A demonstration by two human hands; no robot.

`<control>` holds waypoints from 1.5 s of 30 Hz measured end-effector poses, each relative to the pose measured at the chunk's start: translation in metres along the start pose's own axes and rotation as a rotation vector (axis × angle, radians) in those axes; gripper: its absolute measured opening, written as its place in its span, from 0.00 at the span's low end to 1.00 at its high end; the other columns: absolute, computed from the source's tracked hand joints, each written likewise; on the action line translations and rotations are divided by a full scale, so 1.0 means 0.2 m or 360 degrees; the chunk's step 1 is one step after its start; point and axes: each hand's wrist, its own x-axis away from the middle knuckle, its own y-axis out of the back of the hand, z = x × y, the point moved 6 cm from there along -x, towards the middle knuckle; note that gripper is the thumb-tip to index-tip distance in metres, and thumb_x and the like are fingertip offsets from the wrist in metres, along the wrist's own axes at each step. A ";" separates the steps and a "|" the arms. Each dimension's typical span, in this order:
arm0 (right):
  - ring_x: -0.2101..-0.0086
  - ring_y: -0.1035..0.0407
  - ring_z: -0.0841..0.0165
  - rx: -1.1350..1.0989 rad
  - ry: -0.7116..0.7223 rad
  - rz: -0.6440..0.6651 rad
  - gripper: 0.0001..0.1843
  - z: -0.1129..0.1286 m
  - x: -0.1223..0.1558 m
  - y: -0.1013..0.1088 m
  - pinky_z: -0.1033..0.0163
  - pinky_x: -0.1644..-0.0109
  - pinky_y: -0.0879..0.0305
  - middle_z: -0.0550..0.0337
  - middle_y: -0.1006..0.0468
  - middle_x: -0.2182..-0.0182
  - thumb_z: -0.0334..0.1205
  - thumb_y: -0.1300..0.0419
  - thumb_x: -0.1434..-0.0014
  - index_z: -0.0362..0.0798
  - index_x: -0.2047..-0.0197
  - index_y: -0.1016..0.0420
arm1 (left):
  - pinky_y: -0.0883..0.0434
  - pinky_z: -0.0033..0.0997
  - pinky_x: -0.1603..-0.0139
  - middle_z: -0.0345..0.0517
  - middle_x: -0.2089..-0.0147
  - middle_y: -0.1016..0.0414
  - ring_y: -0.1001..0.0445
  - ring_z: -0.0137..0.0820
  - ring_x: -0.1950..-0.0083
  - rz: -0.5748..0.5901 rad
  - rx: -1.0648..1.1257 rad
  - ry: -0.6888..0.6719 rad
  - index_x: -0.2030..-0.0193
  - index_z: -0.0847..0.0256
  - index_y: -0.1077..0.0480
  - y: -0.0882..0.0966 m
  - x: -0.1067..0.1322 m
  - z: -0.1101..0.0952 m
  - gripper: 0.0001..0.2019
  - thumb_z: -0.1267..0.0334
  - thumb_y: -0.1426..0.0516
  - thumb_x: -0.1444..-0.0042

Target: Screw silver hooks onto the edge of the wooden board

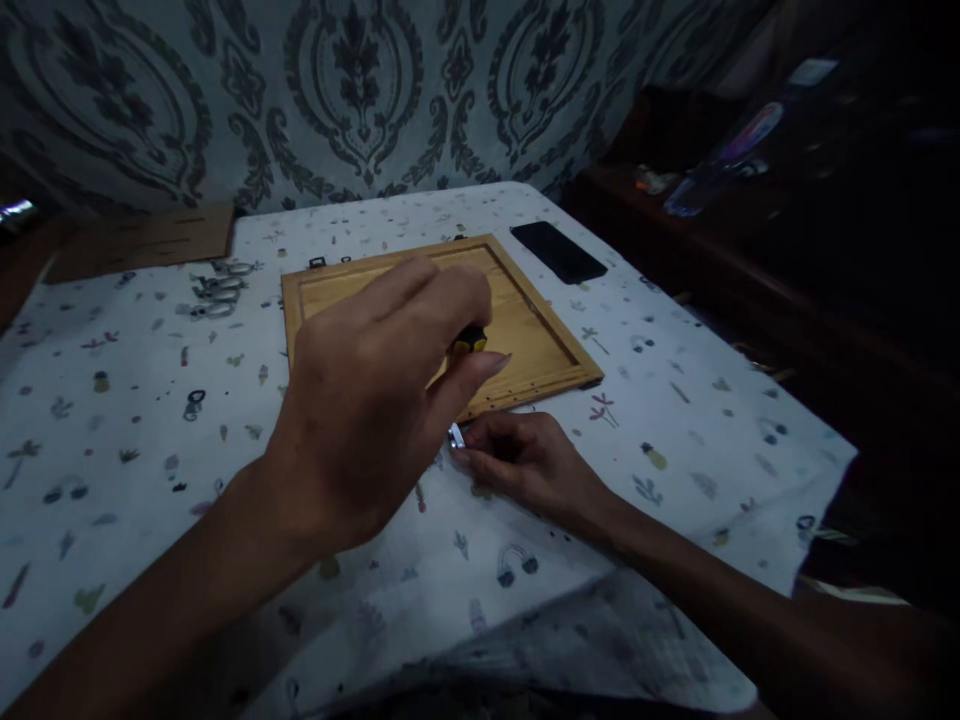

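My left hand (pixel 367 390) is closed around a screwdriver (pixel 470 341), of which only the black-and-yellow handle end shows; its shaft is hidden behind my fingers. Lower and to the right, my right hand (pixel 525 455) pinches a small shiny metal hinge (pixel 456 437) between thumb and fingers, mostly covered by both hands. The hinge is at the near edge of a framed wooden panel (pixel 536 335) lying flat on the table. Small dark marks dot the panel's near rail. My left hand hides the panel's left and lower part.
A patterned white cloth (pixel 675 480) covers the table. Several metal hinges (pixel 217 290) lie at the left, near a flat cardboard piece (pixel 150 240). A black phone (pixel 559 252) rests beyond the panel's right side. A plastic bottle (pixel 724 150) lies on dark furniture at the right.
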 end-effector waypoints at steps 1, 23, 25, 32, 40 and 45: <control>0.80 0.35 0.74 0.0002 0.0004 -0.0007 0.20 0.00 0.00 0.00 0.69 0.77 0.39 0.63 0.28 0.81 0.53 0.35 0.46 0.44 0.74 0.28 | 0.31 0.28 0.71 0.35 0.68 0.25 0.26 0.28 0.67 0.0001 0.0012 0.0002 0.65 0.58 0.31 0.00 0.00 0.00 0.06 0.68 0.37 0.45; 0.82 0.36 0.75 0.0002 0.0035 -0.0043 0.15 -0.02 0.00 0.00 0.69 0.78 0.40 0.65 0.29 0.83 0.47 0.35 0.46 0.45 0.74 0.28 | 0.29 0.29 0.68 0.35 0.67 0.25 0.24 0.29 0.66 0.0118 0.0255 0.0059 0.66 0.57 0.32 -0.03 0.00 0.02 0.07 0.71 0.39 0.45; 0.81 0.36 0.75 0.0013 0.0027 -0.0049 0.15 -0.02 0.00 0.00 0.69 0.78 0.40 0.65 0.29 0.83 0.49 0.35 0.46 0.45 0.74 0.28 | 0.29 0.29 0.68 0.35 0.67 0.24 0.24 0.29 0.66 0.0134 0.0262 0.0044 0.67 0.56 0.32 -0.02 0.00 0.02 0.06 0.71 0.39 0.44; 0.82 0.35 0.74 -0.0024 0.0013 -0.0043 0.17 -0.02 0.00 0.00 0.69 0.78 0.38 0.64 0.28 0.83 0.50 0.34 0.47 0.44 0.73 0.28 | 0.32 0.29 0.70 0.37 0.67 0.24 0.25 0.29 0.67 0.0186 0.0278 -0.0025 0.68 0.58 0.31 -0.02 -0.01 0.03 0.05 0.71 0.40 0.44; 0.81 0.34 0.74 0.0051 0.0027 -0.0035 0.13 -0.01 0.00 0.00 0.68 0.77 0.37 0.64 0.28 0.83 0.45 0.36 0.45 0.45 0.74 0.28 | 0.30 0.28 0.69 0.36 0.68 0.24 0.24 0.29 0.66 0.0205 0.0342 -0.0089 0.68 0.57 0.31 -0.01 -0.01 0.04 0.05 0.69 0.39 0.43; 0.81 0.34 0.74 0.0023 0.0025 -0.0060 0.17 -0.01 0.00 0.00 0.68 0.77 0.37 0.64 0.28 0.83 0.51 0.34 0.48 0.45 0.74 0.27 | 0.28 0.30 0.68 0.37 0.66 0.22 0.24 0.29 0.67 0.0218 0.0404 -0.0047 0.67 0.56 0.30 -0.02 -0.01 0.04 0.04 0.69 0.39 0.43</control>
